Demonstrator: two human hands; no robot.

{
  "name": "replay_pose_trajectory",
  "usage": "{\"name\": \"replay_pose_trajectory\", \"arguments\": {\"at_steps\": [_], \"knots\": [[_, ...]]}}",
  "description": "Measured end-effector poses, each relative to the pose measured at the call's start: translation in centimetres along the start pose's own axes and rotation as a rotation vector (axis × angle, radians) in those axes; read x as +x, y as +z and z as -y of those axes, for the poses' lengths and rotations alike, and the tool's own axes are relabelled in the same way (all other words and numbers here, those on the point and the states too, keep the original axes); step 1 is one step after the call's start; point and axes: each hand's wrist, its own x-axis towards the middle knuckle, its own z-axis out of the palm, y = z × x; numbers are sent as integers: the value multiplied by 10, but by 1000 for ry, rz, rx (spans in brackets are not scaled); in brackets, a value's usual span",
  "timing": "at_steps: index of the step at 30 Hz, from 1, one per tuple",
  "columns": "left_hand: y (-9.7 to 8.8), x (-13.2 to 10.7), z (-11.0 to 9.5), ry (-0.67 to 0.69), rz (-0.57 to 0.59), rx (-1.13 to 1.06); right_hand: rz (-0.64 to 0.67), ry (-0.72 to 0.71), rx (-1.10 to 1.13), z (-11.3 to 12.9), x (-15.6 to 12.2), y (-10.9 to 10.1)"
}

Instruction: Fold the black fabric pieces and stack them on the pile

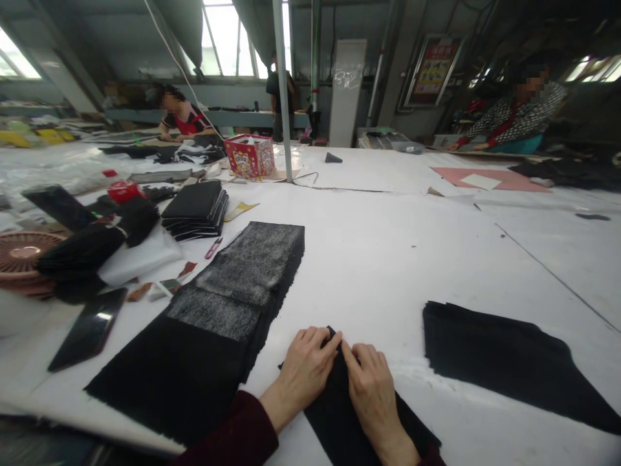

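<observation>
A black fabric piece [330,417] lies in front of me on the white table, its narrow top end between my hands. My left hand [305,366] is closed on that end, with thumb and index finger pinched near its tip. My right hand [371,385] presses the opposite edge with its fingers drawn together, its index fingertip almost meeting the left one. Part of the fabric is hidden under both hands. To the left lies a long stack of black fabric pieces [169,369], with speckled grey patches at its far end. Another black fabric stack [504,362] rests on the right.
A dark phone [88,330] lies at the left, near a pink round basket [24,255] and black bundles. Folded black cloths [194,208] are piled farther back. A red patterned box [250,157] stands by a thin pole [283,90]. Several people work beyond the table.
</observation>
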Motion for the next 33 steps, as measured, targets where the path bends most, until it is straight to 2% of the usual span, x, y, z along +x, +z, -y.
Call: {"name": "replay_pose_trajectory", "arguments": {"at_steps": [20,27,30,33], "knots": [[6,1,2,-53,0,-22,1,-1,-5,1,2,-1],[-10,7,8,-121,-32,90,18,14,-18,1,1,0],[-17,6,7,-38,-47,106,14,27,-16,2,1,-1],[-15,4,6,101,30,105,23,39,-7,2,2,-2]]}}
